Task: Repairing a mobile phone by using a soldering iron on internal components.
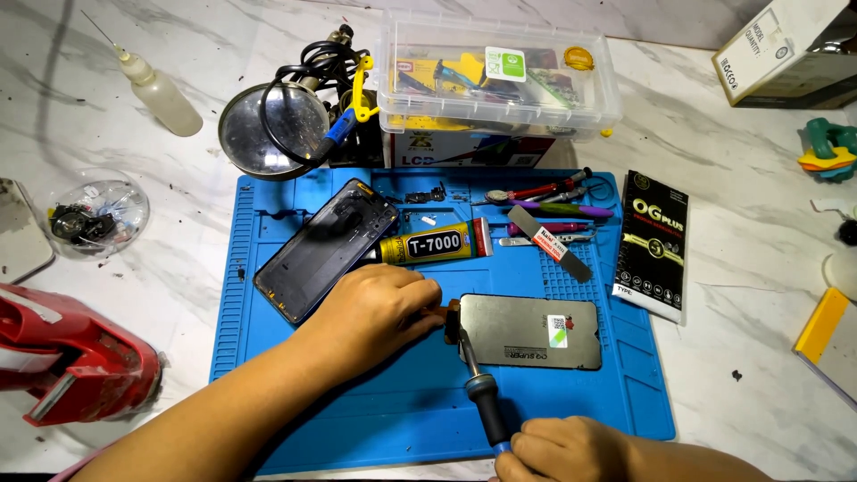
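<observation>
Currently, scene: a blue work mat (420, 402) on a marbled table, seen from the head view.
Left hand (379, 312): curled, fingertips pinching the small flex tab at the left end of the screen panel (531, 332).
Right hand (558, 449): closed round the handle of a soldering iron (478, 379), its tip resting at that same left end.
Panel position: face down in the middle of the mat, just right of the left hand.
Handling, as a judgement: thin, light and stiff, yet brittle; the flex tab looks soft and easily torn, so the long edges seem the safer hold.
Nearby: an opened phone frame (326, 250) and a glue tube (428, 243) above the left hand.
Further off: a round magnifier (272, 129) and a clear parts box (500, 76).
</observation>
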